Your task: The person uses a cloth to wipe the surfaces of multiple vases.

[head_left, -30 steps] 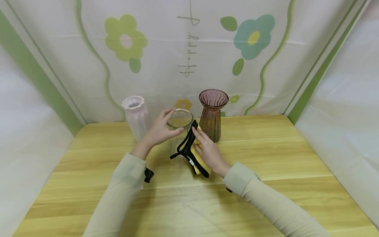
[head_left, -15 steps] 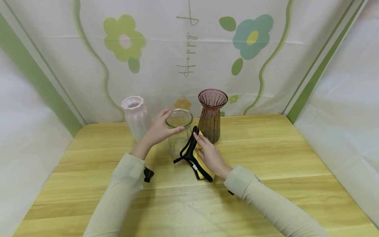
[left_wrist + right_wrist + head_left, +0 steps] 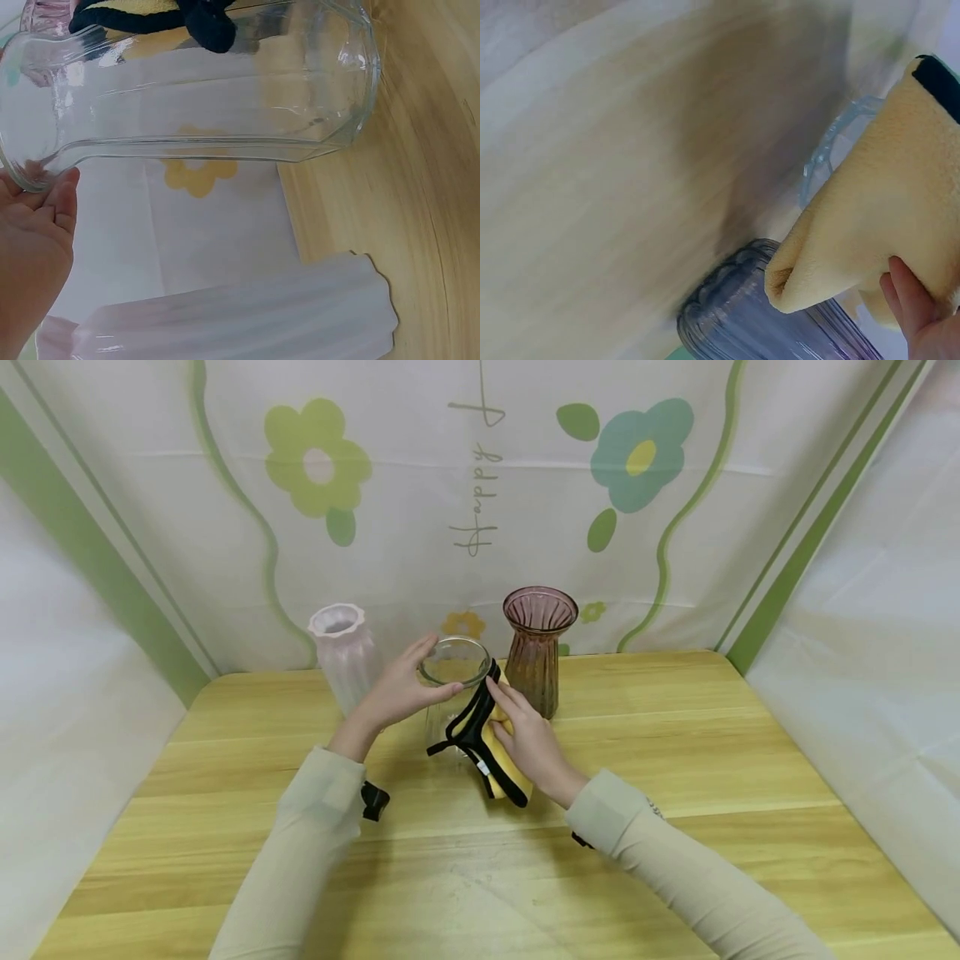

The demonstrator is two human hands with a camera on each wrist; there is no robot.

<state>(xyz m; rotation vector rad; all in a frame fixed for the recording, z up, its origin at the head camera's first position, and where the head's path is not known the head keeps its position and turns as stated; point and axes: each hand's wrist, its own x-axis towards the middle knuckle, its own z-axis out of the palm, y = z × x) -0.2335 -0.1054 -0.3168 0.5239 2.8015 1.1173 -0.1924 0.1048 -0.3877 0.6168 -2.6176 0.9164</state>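
A clear glass vase (image 3: pixel 441 722) stands upright at the middle of the table. My left hand (image 3: pixel 397 695) holds it at the rim, thumb in front and fingers at the far side; the left wrist view shows the glass vase (image 3: pixel 195 105) with the fingertips at its neck. In my right hand (image 3: pixel 534 747) is a folded yellow cloth with black edging (image 3: pixel 506 768), pinched between thumb and fingers against the right side of the glass. From the right wrist, the yellow cloth (image 3: pixel 870 202) hides most of the vase.
Left of the glass, a pale pink vase with a scalloped rim (image 3: pixel 347 664) stands close to my left hand. A ribbed purple-brown vase (image 3: pixel 534 668) is just behind the cloth on the right. A flower-printed curtain (image 3: pixel 480 585) hangs behind the wooden table (image 3: pixel 675 877).
My right hand slid the cloth down along the glass half a second ago and has brought it back up and slightly left. The left hand stays at the rim.
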